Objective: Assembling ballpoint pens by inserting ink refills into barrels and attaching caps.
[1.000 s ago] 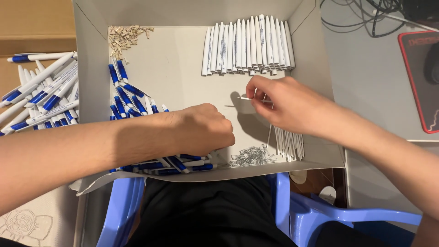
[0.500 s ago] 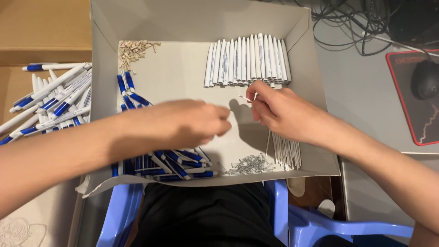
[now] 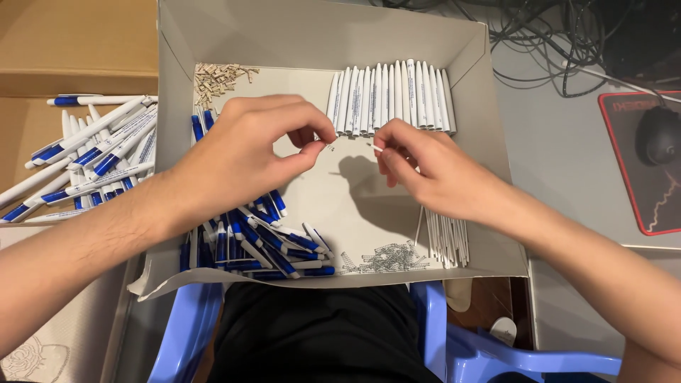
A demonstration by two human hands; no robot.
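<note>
Both hands hover over the middle of a shallow grey cardboard box [image 3: 489, 92]. My left hand [image 3: 248, 156] pinches a tiny metal spring [image 3: 329, 147] between thumb and forefinger. My right hand [image 3: 425, 170] holds a thin white ink refill [image 3: 374, 147], its tip pointing at the spring, a little apart from it. A row of white pen barrels [image 3: 390, 99] lies at the box's far side. Blue and white pen parts [image 3: 262, 241] are heaped at the near left. A pile of small springs [image 3: 386, 257] and a bundle of refills [image 3: 447, 237] lie at the near right.
Small tan parts [image 3: 216, 76] sit in the box's far left corner. Finished blue and white pens [image 3: 92, 156] are piled in a brown box to the left. A computer mouse [image 3: 660, 135] on a red-edged pad and cables are at the right. A blue plastic chair [image 3: 454, 340] is below.
My left hand has risen from the pen parts heap toward the box's middle, now pinching a spring. My right hand with the refill moved slightly right. The camera view shifted.
</note>
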